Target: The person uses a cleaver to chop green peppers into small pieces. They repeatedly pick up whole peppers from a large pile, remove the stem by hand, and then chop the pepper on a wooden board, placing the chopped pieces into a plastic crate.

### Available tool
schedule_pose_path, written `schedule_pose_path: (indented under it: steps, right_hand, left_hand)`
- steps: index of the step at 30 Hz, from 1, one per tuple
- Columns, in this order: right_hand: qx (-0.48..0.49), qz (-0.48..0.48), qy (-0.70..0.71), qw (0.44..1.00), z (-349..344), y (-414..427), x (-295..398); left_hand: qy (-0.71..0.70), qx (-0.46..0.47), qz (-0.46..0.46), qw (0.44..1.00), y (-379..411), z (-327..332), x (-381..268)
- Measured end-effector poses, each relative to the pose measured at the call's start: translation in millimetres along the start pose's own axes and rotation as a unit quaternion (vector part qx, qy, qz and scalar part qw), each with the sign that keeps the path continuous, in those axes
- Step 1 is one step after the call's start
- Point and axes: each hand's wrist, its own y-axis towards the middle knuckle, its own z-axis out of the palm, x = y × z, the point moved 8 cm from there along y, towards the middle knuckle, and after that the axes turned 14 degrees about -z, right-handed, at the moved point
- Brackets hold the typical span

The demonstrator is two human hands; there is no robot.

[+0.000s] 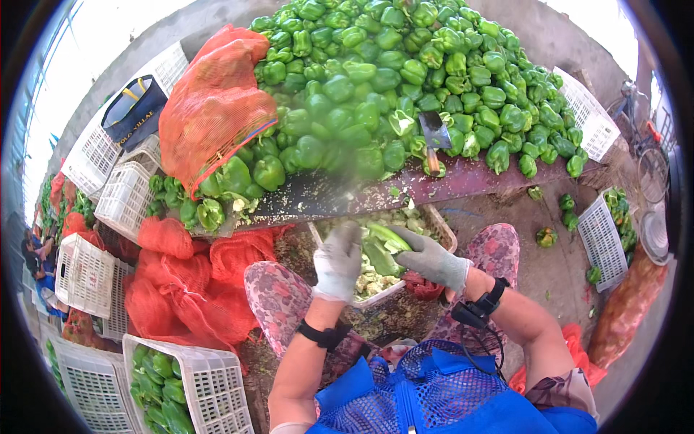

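My right hand [435, 258], in a grey-white work glove, grips a cut green bell pepper [381, 255] whose pale inside shows at one end. My left hand [338, 261], also gloved, is at the pepper's left side; its fingers are blurred, so I cannot tell whether it holds anything. Below both hands, between my knees, stands a pale plastic crate [445, 230] holding pepper cores and scraps. A broad-bladed knife with a wooden handle [433, 142] lies at the near edge of a large heap of whole green bell peppers [379, 81].
Seeds litter the low table's front edge [303, 202]. An orange mesh sack [217, 103] leans on the heap's left side. Red mesh bags [179, 293] lie on the floor at left. White crates stand around, one with peppers [217, 390] at lower left, another [602, 244] at right.
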Motion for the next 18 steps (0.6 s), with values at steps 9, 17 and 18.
schedule_pose_path:
  steps: [9, 17, 18]
  right_hand:
    - [-0.006, -0.01, -0.035, 0.999, 13.8, 12.6, -10.9]
    - [0.06, 0.016, -0.015, 0.998, 19.4, 8.5, 1.2]
    - [0.061, 0.022, -0.01, 0.998, 17.1, 6.4, 3.1]
  left_hand:
    - [0.179, 0.09, 0.104, 0.974, -27.7, 37.0, -21.7]
    - [0.203, 0.106, 0.099, 0.968, -26.8, 44.3, -7.5]
    - [0.154, 0.068, 0.045, 0.985, -20.0, 35.3, -0.1]
